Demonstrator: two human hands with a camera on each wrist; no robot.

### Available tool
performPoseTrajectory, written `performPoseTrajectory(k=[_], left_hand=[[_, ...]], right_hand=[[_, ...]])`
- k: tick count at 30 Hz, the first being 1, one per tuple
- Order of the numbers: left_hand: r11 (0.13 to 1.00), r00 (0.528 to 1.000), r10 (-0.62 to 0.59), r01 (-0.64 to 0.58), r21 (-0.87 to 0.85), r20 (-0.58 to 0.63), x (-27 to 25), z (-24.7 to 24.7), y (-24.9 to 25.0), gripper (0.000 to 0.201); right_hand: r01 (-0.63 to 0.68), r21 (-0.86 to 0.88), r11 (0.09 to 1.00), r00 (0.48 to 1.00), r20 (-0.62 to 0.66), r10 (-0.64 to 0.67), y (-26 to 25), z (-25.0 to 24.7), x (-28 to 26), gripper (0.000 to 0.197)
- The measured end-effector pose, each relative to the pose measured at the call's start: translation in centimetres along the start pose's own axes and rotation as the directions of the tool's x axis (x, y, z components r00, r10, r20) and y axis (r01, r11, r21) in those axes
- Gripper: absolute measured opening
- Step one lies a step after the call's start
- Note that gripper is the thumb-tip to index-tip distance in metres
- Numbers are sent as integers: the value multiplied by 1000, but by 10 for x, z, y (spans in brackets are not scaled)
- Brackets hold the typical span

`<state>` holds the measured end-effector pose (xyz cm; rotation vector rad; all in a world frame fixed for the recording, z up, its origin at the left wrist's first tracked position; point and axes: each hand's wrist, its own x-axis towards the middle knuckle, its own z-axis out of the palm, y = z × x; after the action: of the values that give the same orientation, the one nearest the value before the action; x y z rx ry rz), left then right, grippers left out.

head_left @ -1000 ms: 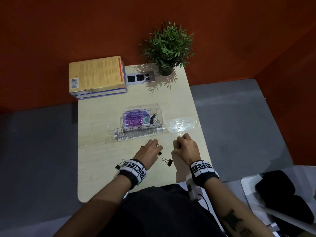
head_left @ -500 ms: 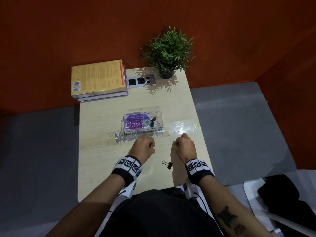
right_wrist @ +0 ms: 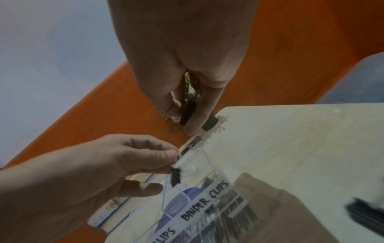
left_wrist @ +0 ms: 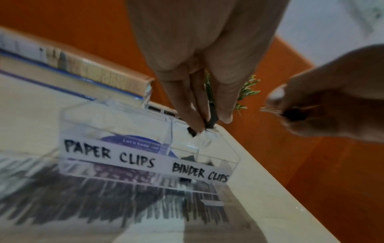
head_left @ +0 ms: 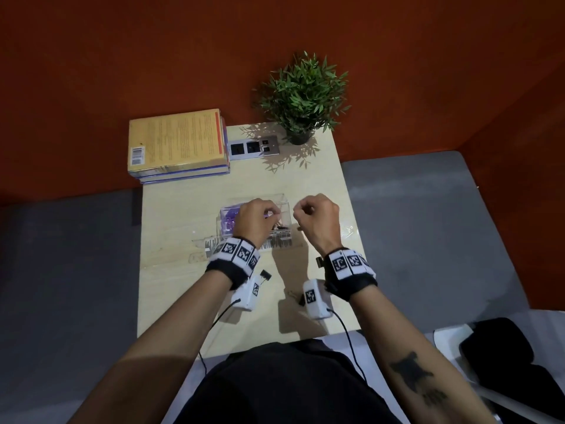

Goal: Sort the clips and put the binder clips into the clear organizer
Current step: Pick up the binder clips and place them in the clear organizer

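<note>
Left hand (right_wrist: 87,177) pinches small black metal binder clip (right_wrist: 175,177) over clear plastic organizer (left_wrist: 145,148), BINDER CLIPS side; right hand (head_left: 316,217) pinches another (right_wrist: 188,113); light, stiff, springy, likely slippery, so grip flat sides

"PAPER CLIPS" in black hand-drawn letters on a white strip (left_wrist: 110,154) along the front of the clear organizer (left_wrist: 145,115), over the left box. "BINDER CLIPS" on the same strip at 3 o'clock from there, over the right box. Small pale words "Let's keep our" on a purple round label (left_wrist: 143,144) inside the left box. Print on the yellow book (head_left: 177,142) at 10 o'clock too small to read.
</note>
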<state>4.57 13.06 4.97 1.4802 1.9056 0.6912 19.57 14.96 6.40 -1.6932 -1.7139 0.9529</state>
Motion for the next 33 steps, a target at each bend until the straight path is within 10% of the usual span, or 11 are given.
performPoseTrajectory(k=[5, 9, 13, 16, 20, 25, 33], left_hand=[[1000, 993, 16, -16, -3, -115, -42, -25, -37, 11], [944, 973, -233, 228, 237, -10, -94, -42, -84, 22], [785, 852, -507, 394, 478, 132, -139, -45, -121, 64], [863, 877, -448, 374, 339, 173, -149, -31, -127, 56], [929, 945, -247, 168, 329, 214, -139, -11, -114, 55], [900, 947, -133, -8, 435, 292, -115, 1, -92, 59], [892, 945, -173, 31, 452, 276, -98, 8, -88, 37]], right_hand=[[123, -159, 980, 983, 156, -98, -21, 24, 16, 13], [144, -290, 946, 987, 114, -115, -6, 16, -4, 15], [-39, -479, 877, 971, 188, 146, 55, -4, -43, 36], [-79, -528, 846, 877, 367, 310, 82, -9, -71, 65], [119, -520, 846, 833, 515, 200, 79, 7, -100, 91], [314, -508, 802, 824, 565, 35, 79, 35, -108, 56], [216, -437, 873, 867, 497, 34, 82, 38, -96, 20]])
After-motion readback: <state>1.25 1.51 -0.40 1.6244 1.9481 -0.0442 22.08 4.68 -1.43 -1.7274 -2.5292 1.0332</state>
